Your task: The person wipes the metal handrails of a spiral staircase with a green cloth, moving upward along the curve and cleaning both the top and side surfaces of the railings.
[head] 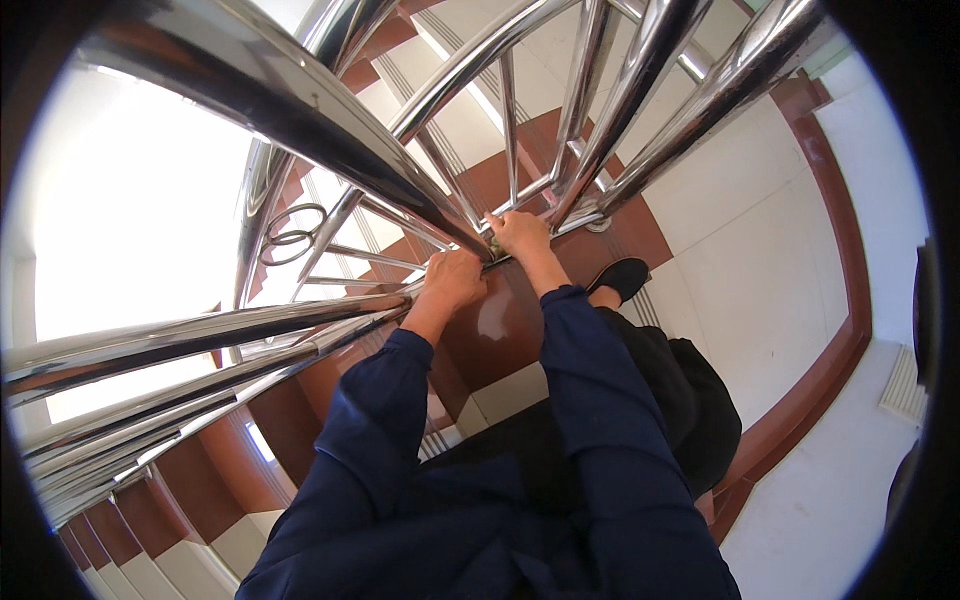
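Note:
My left hand [454,281] is down at the foot of a thick stainless-steel railing post [360,142], its fingers curled and turned away from me. What lies under those fingers is hidden. Just right of it, my right hand [523,234] rests at the low bottom rail [577,220], fingers bent, one fingertip against the metal. A small greenish thing [496,244] shows in the gap between the hands, too small to name. Whether either hand grips anything is not visible.
Steel handrails [210,334] run off to the left beside red-brown and cream stairs [154,517]. Slanting steel balusters [652,82] rise ahead, with more steps beyond. My black shoe [621,280] stands near the cream tiled floor [750,255]. A white wall [817,442] with red-brown skirting curves along the right.

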The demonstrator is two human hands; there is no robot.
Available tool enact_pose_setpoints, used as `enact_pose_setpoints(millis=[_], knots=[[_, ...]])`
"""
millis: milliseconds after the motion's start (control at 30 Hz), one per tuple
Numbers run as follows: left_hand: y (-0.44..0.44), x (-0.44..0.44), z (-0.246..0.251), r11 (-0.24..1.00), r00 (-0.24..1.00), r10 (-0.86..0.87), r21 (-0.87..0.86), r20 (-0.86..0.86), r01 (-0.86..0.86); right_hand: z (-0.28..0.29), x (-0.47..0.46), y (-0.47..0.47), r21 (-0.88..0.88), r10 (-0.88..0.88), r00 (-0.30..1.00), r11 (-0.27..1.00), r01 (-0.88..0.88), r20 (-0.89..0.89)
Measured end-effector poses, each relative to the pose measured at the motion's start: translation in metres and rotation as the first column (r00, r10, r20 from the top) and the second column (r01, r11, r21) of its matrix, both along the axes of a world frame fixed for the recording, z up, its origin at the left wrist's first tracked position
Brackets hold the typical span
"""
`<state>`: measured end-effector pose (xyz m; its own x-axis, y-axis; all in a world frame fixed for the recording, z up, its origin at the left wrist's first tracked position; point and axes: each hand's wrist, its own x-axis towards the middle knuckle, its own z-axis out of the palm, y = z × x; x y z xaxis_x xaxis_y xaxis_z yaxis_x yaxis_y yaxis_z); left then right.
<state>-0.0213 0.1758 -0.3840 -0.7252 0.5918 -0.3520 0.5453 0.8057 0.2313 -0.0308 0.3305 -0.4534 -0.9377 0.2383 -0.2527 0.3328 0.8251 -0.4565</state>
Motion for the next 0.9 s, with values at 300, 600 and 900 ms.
enact_pose_setpoints(millis=[300,600,900], knots=[[0.006,0.001,0.011,0.996,0.997,0.044,-0.074,0.063,-0.04,-0.004,0.043,-0.042,-0.291,-0.447,0.794,0.89,0.351,-0.411],[0.008,0.001,0.01,0.995,0.997,0.055,-0.081,0.049,-0.051,-0.023,0.035,-0.062,-0.517,-0.899,0.334,0.437,0.736,-0.285],[0.005,-0.002,0.002,0.994,1.0,0.005,-0.112,0.001,-0.005,-0.075,0.017,-0.052,-0.731,-0.909,-0.001,-0.337,0.593,0.418]])
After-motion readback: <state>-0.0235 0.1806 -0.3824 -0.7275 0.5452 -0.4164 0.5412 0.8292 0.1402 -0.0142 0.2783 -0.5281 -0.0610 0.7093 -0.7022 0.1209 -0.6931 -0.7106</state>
